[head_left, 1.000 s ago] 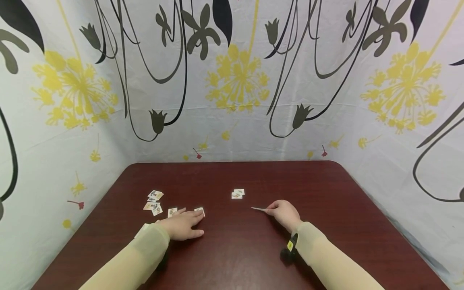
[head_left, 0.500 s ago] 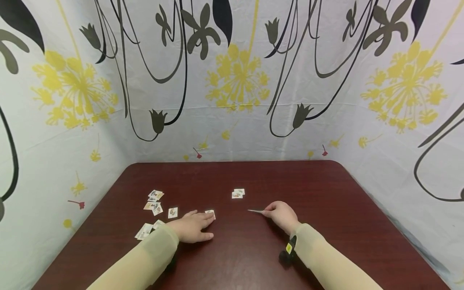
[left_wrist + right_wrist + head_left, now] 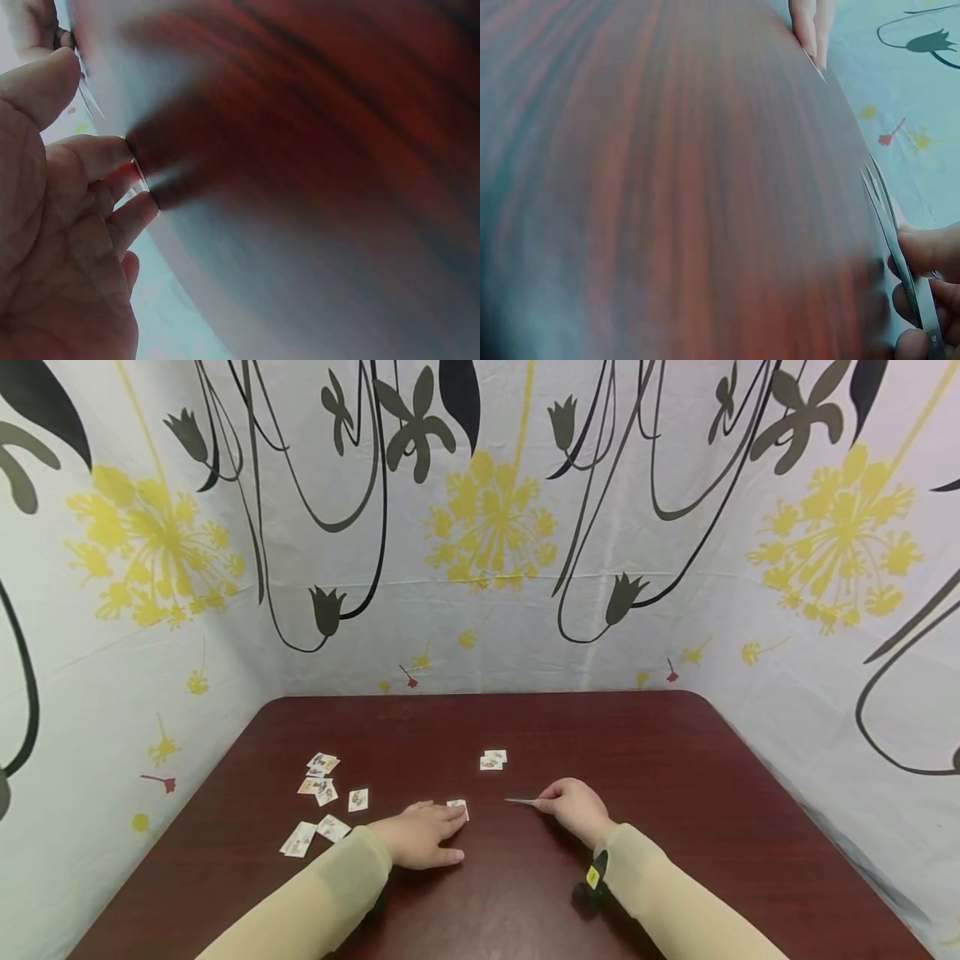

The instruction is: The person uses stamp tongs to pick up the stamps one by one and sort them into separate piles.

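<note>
My left hand [image 3: 422,837] lies over the table with its fingers stretched out, fingertips pressing on a small white picture card [image 3: 459,804]. In the left wrist view only the thin edge of that card [image 3: 140,174] shows at the fingertips. To the right, my right hand [image 3: 576,810] holds a pair of metal tweezers [image 3: 901,259] between thumb and fingers. The tips of the tweezers [image 3: 519,801] point left toward the card, with a gap between card and tips. In the right wrist view the two prongs stand slightly apart, nothing between them.
Two overlapping cards [image 3: 492,762] lie farther back near the middle. On the left are a loose cluster of cards [image 3: 318,777], a single card [image 3: 358,800] and more cards [image 3: 300,839] by the left sleeve. Patterned cloth [image 3: 495,635] surrounds the dark red table [image 3: 637,735].
My left hand has slid the card rightward across the table, uncovering cards behind it. My right hand with the tweezers has shifted slightly left and nearer.
</note>
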`<state>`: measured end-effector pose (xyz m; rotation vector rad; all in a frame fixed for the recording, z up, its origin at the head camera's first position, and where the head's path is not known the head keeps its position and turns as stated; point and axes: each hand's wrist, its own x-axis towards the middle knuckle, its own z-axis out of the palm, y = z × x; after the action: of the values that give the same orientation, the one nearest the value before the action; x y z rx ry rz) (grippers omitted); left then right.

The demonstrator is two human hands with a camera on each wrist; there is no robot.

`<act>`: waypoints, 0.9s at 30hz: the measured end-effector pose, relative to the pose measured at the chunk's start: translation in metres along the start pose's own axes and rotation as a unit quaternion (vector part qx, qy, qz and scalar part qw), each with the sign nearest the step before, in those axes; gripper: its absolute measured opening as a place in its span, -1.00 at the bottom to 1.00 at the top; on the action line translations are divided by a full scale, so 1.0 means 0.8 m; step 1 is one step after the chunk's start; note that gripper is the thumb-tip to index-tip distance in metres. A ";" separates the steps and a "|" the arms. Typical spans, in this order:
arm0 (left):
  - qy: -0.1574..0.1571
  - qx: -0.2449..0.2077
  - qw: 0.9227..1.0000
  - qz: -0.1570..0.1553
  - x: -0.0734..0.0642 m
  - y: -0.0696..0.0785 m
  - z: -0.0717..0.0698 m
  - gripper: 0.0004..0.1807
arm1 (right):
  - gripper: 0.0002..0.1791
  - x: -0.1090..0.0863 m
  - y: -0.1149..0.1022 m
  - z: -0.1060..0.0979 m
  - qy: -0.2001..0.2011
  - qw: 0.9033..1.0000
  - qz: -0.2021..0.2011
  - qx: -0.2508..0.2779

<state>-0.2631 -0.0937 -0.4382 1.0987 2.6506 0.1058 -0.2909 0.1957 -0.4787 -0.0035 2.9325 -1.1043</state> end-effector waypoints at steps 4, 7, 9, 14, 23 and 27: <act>-0.006 0.004 1.000 -0.001 0.004 0.008 -0.001 -0.28 | -0.92 -0.001 -0.004 0.004 -0.004 1.000 -0.007 0.001; -0.001 0.011 1.000 -0.001 0.007 0.010 0.002 -0.28 | -0.92 -0.002 -0.009 0.007 -0.006 1.000 -0.016 -0.003; 0.000 0.012 1.000 -0.008 0.007 0.011 0.002 -0.27 | -0.92 -0.002 -0.013 0.010 -0.011 1.000 -0.020 -0.002; 0.000 0.008 1.000 -0.027 0.007 0.012 0.003 -0.25 | -0.90 0.000 -0.022 0.017 -0.017 0.999 -0.039 -0.007; 0.001 0.012 0.999 -0.032 0.008 0.009 0.006 -0.23 | -0.88 0.004 -0.038 0.028 -0.021 0.999 -0.048 -0.009; -0.005 0.012 0.999 -0.039 0.010 0.009 0.006 -0.23 | -0.89 0.004 -0.043 0.032 -0.018 0.999 -0.050 -0.011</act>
<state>-0.2623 -0.0834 -0.4431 0.9979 2.6885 0.0542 -0.2935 0.1528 -0.4754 -0.1703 2.9410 -1.0722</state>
